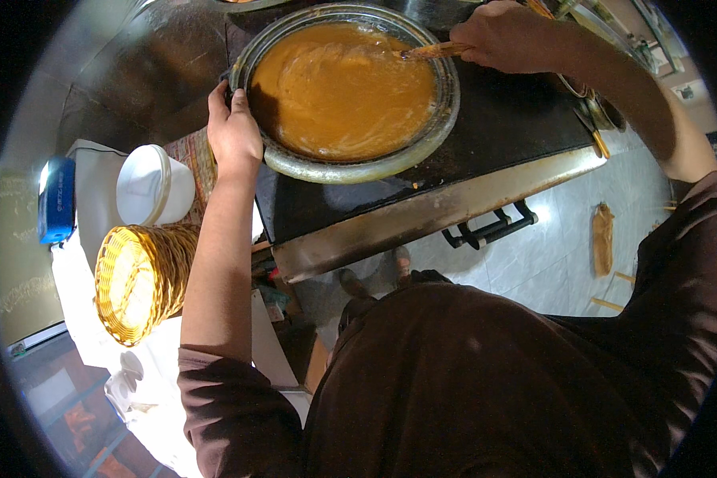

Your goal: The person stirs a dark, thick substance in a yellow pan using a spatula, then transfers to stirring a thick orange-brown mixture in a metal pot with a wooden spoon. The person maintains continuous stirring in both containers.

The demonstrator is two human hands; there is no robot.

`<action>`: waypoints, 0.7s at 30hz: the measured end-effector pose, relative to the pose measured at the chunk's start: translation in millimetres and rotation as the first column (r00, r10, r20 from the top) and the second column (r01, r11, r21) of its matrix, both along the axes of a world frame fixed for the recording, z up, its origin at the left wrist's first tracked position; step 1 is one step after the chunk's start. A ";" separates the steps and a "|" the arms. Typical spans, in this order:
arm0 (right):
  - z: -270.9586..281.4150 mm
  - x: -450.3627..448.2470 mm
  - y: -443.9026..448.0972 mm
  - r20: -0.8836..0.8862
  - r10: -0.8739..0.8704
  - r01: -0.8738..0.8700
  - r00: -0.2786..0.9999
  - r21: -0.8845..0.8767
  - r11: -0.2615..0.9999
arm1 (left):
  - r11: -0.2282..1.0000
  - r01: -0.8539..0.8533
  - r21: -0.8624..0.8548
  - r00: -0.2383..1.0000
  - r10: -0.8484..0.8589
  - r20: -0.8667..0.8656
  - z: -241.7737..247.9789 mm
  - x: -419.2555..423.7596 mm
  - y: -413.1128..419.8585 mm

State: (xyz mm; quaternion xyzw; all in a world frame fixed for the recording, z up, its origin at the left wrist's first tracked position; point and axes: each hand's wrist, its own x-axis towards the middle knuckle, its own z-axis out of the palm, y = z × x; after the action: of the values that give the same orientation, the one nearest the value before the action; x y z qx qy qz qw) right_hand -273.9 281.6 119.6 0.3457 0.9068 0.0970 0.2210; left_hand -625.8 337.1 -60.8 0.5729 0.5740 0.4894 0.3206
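A wide metal pot [364, 173] holds an orange-brown liquid [346, 89] with swirls and a raised ripple on its surface. My left hand [234, 128] grips the pot's left side, with the thumb up against the rim; what its fingers close around is partly hidden. At the upper right, my right hand [502, 36] is closed on a wooden stirring stick [433, 51]. The stick slants over the pot's right rim, and its lower end goes into the liquid, so I cannot see its tip.
Under the pot lies a dark stovetop [496, 125] with a steel front edge [430, 212] and black handles [493, 227] below. On the left are stacked wicker baskets [149, 281], a white plastic bucket [176, 188] and a blue box [57, 200]. A knife [597, 140] rests at the right corner.
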 end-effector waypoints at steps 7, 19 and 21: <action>32.5 -22.0 13.8 0.167 -0.382 0.417 0.909 -0.313 0.854 | 0.997 -0.045 -0.059 0.998 0.043 -0.048 11.0 3.4 -8.5; 42.6 -4.1 15.6 0.094 -0.416 0.393 0.905 -0.562 0.728 | 0.999 -0.031 -0.030 0.999 0.032 0.043 -4.0 0.7 3.3; 45.6 -6.3 14.9 0.142 -0.442 0.438 0.886 -0.570 0.695 | 0.999 -0.037 -0.022 0.999 0.037 0.013 -3.2 0.7 1.5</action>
State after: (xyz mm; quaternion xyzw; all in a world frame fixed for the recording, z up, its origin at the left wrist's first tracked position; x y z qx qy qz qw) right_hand -280.3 296.5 165.2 0.4671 0.7828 -0.2446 0.3305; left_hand -625.1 338.6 -64.0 0.5553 0.5877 0.4928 0.3215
